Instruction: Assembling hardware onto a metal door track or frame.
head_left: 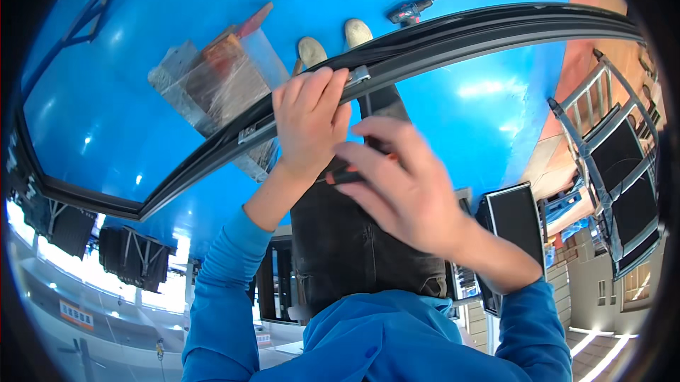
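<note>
My left hand (308, 116) is closed over a long black window-frame profile (453, 52), fingers resting on its top edge. A small silver metal fitting (359, 76) sits on the profile just right of these fingers. Another metal fitting (248, 132) is set in the profile to the left of the hand. My right hand (407, 187), smeared by motion, is curled round a screwdriver (345, 175) with a red and black handle. Its thin shaft points left, below my left wrist, apart from the profile. The palm and part of the handle are hidden.
A cordless drill (409, 11) lies on the blue floor (489, 91) beyond the frame. A plastic-wrapped box (227, 74) stands beyond the frame to the left. My shoes (358, 32) show past the profile. A grey metal rack (609, 162) stands at the right.
</note>
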{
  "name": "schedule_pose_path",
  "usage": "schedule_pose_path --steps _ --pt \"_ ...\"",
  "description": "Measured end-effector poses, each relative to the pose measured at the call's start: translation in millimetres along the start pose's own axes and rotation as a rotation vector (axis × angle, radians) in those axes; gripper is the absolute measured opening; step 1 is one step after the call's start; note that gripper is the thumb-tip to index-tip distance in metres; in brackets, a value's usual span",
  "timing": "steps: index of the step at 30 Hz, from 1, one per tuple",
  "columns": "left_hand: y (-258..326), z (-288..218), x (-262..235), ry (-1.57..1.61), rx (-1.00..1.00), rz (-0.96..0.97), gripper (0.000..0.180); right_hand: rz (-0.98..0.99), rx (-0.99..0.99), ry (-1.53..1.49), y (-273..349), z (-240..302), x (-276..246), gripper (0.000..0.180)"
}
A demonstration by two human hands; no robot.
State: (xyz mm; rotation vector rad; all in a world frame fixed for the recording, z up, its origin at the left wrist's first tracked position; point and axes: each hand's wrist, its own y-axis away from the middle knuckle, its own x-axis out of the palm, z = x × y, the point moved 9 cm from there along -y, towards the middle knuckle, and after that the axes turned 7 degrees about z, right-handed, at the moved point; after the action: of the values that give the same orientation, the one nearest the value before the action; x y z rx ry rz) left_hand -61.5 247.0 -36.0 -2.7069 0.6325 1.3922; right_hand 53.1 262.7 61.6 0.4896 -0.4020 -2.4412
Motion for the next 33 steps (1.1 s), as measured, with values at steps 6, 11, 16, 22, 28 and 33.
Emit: schedule_pose_path --steps 6,11,16,22,28,33 --pt "-0.2 -2.2 -0.1 -0.059 0.055 0.007 0.046 -0.170 0.064 0.036 -3.1 7.2 10.8 0.043" --pt "-0.6 -5.6 -4.2 -0.091 0.089 -0.070 0.046 -0.206 0.091 0.044 6.2 0.5 -2.9 0.043" --pt "-0.4 0.0 -4.2 -0.140 0.065 -0.117 0.047 -0.164 0.013 0.116 0.6 7.9 -18.8 0.043" --pt "-0.3 -1.7 -6.0 -0.105 -0.018 -0.271 0.044 0.086 0.041 0.460 -24.1 19.0 -18.9 0.065" --pt "7.5 -11.1 -2.5 -0.058 -0.185 -0.383 0.039 0.346 -0.149 0.547 -61.6 -33.3 -17.3 0.056" --pt "19.2 -9.1 2.5 -0.062 -0.378 -0.461 0.053 0.301 -0.230 0.668 -68.0 -47.5 1.3 0.039"
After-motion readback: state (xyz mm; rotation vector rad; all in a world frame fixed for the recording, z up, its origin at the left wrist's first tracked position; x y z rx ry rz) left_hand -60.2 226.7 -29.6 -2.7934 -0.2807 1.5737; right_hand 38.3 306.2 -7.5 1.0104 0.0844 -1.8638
